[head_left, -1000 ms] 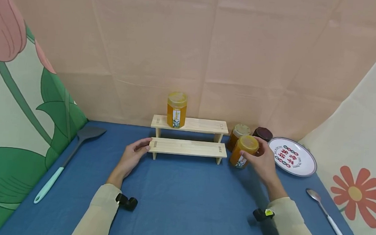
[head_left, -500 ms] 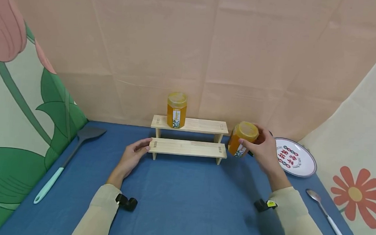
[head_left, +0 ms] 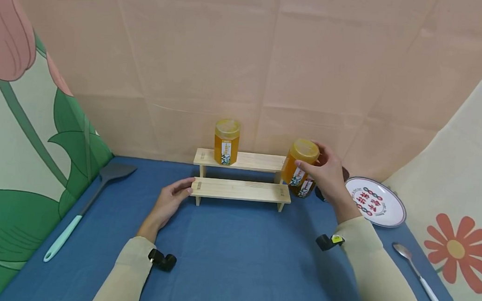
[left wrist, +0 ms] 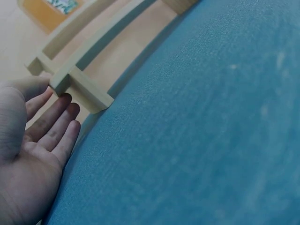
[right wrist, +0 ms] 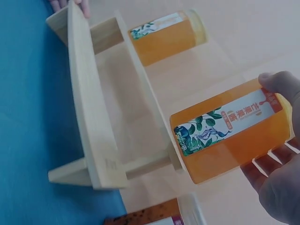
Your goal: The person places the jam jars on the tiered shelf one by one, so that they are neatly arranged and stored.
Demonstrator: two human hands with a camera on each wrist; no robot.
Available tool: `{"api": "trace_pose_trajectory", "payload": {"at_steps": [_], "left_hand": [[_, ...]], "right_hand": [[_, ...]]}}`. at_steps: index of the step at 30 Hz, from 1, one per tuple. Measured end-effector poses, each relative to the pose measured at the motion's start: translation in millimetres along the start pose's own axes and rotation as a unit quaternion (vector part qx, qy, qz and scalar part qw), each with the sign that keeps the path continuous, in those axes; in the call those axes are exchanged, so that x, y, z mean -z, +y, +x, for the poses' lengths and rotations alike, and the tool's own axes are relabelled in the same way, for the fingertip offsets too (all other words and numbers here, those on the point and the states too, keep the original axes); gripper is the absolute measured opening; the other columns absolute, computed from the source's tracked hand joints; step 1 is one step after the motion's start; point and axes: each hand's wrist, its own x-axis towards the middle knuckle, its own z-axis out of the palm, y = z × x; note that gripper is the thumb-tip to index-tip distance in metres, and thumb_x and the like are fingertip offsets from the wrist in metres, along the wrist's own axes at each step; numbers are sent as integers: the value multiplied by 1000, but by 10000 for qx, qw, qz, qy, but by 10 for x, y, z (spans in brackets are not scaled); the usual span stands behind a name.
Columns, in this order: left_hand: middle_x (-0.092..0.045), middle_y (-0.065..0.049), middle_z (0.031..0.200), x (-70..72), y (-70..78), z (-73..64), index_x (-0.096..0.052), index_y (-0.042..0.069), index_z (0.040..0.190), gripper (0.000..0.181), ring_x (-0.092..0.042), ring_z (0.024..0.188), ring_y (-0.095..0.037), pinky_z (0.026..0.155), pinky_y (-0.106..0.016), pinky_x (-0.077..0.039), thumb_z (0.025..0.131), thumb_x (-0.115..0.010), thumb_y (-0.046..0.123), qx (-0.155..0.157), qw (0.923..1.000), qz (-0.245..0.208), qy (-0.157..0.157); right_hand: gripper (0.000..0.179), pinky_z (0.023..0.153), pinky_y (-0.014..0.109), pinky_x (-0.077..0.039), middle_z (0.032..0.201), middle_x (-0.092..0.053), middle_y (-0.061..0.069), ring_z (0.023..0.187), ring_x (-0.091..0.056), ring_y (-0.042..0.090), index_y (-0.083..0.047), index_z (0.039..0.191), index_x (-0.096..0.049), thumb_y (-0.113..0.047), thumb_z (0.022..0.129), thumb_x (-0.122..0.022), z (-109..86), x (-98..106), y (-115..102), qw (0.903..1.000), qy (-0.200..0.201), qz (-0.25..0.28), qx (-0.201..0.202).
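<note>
In the head view my right hand [head_left: 329, 175] holds a jar of orange spread [head_left: 296, 161] with a yellow lid. Thumb and fingers wrap its lid end in the right wrist view, and the jar's base overlaps the right end of the upper tier. At the left end of the two-tier wooden stand [head_left: 240, 190], my left hand [head_left: 172, 201] pinches the lower board between thumb and fingers; its other fingers [left wrist: 65, 140] extend below the board. A matching orange jar [head_left: 226, 142] stands upright on the upper tier, left of its middle.
A brown jar [head_left: 305, 187] stands right of the stand, partly behind the held jar. A dark-lidded jar [head_left: 345, 174] is mostly hidden behind my right hand. Farther right are a white plate [head_left: 396, 210] and a spoon [head_left: 423, 277]. A spatula [head_left: 115, 172] lies at the left.
My right hand has lifted the orange jar from beside the other jars and carried it up and left to the stand's upper right end. The left hand keeps its place.
</note>
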Motion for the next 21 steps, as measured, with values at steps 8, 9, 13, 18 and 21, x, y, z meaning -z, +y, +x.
{"api": "trace_pose_trajectory", "payload": {"at_steps": [8,9,13,18,21], "left_hand": [[-54,-6,154,-15,10,17,-57,20,148,46,-49,140,-24,113,-32,-45,105,-63,32,-26,10000,28,13],[-54,-6,154,-13,16,15,-57,19,148,46,-49,141,-24,114,-32,-45,105,-63,32,-31,10000,15,17],[-54,-6,154,-8,19,17,-57,19,148,46,-49,141,-24,109,-22,-46,104,-63,32,-55,10000,-29,16],[-55,-7,153,-5,7,12,-58,20,148,46,-50,139,-24,102,-15,-47,104,-64,33,-46,10000,-23,31],[-55,-7,152,-1,1,3,-58,21,148,46,-50,139,-24,101,-14,-47,104,-63,33,-46,10000,-10,39]], "right_hand": [[76,114,52,-48,148,-52,12,135,-54,31,-16,156,-39,-25,92,-80,193,-184,-59,9994,-68,321,-129],[76,114,53,-47,148,-52,12,135,-54,32,-16,155,-39,-24,92,-80,221,-210,-78,9991,-77,394,-150],[74,115,51,-47,147,-52,12,134,-54,31,-15,154,-41,-22,92,-81,321,-307,-128,9980,-104,605,-150],[75,116,50,-47,148,-51,14,134,-54,32,-14,155,-40,-21,92,-80,428,-414,-131,9976,-222,647,-106],[74,116,50,-46,147,-52,13,134,-53,31,-14,154,-41,-20,91,-81,479,-489,-140,9972,-234,709,-103]]}}
